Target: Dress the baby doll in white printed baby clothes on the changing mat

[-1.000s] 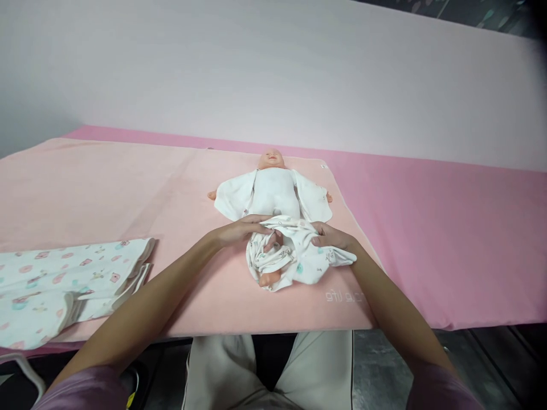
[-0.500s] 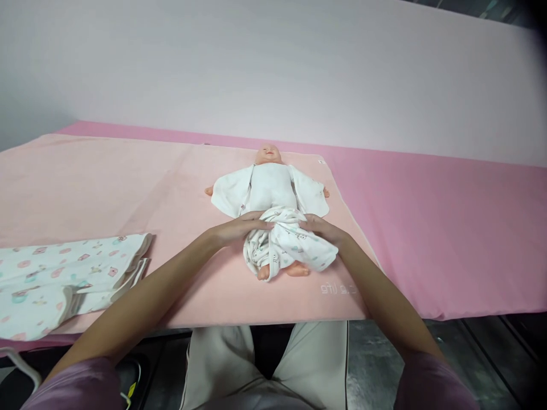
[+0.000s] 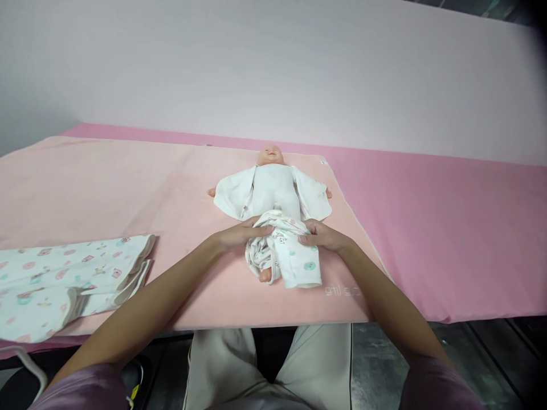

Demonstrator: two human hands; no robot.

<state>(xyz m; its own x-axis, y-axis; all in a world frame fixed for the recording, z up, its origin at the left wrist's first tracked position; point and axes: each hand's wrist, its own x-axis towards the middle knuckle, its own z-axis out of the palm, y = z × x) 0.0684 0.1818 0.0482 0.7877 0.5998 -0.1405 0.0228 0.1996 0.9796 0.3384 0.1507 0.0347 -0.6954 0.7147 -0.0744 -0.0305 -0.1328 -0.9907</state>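
A baby doll (image 3: 273,185) in a white top lies on its back on a peach mat, head away from me, arms spread. White patterned cloth (image 3: 294,253) is bunched around its legs, and one foot (image 3: 265,275) shows at the lower left of the bunch. My left hand (image 3: 245,232) grips the cloth's left upper edge, thumb on top. At the right upper edge my right hand (image 3: 322,234) pinches the same cloth, thumb over it. One flap hangs straight down on the right and hides the other foot.
Folded patterned cloths (image 3: 85,273) lie at the left front of the peach mat (image 3: 171,188). A pink surface (image 3: 448,228) extends to the right, with a pale wall (image 3: 273,68) behind. The front edge runs just above my lap.
The right part of the cloth has swung from slanting rightward to hanging down, covering the foot that showed there. Both hands have moved slightly toward me.
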